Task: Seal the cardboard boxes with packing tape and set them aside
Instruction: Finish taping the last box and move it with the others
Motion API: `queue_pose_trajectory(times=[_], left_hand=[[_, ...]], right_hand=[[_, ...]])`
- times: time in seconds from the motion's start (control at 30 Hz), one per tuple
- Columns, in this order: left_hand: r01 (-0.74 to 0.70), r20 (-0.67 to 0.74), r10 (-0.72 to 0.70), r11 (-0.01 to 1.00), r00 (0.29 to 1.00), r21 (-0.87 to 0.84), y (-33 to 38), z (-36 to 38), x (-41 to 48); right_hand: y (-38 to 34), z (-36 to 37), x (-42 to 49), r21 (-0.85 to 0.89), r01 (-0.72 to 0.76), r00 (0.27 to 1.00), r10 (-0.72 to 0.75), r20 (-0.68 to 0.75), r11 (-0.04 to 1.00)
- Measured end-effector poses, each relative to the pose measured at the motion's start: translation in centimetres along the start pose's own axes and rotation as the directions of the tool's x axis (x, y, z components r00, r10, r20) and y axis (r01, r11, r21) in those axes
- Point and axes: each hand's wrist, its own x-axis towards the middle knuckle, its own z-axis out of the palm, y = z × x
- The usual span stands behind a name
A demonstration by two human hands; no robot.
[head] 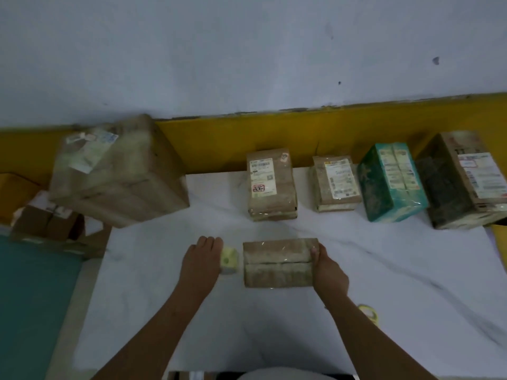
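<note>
White marble-patterned tabletop [411,270], pale wall behind, and dead centre sits the small brown cardboard box [277,263], glossy with tape. Right hand [327,270] has its grip clamped on the 3 o'clock end, thumb on top. Left hand [203,259] touches the pale yellow tape roll [230,260] at 9 o'clock; whether that grip is closed I cannot tell. The box looks light, stiff and slick, so take both short ends. Count: 6 boxes, with a row of 5 wrapped boxes [336,183] at 12 o'clock; 2 rolls, the second tape roll [367,311] at 5 o'clock.
</note>
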Motion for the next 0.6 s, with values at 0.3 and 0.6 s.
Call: queue_pose_trajectory(times=[0.3,0.6], left_hand=[[0.227,0.162,-0.228,0.974,0.960,0.026,-2.9,2.3,-1.3],[0.258,0.195,-0.251,0.966,0.948,-0.008,-2.5,7.0,-1.7]], right_hand=[[-0.5,0.2,-0.1,-0.100,-0.002,1.000,-0.001,-0.026,0.995],[-0.4,1.9,0.5,-0.206,0.032,0.974,-0.077,-0.215,0.978]])
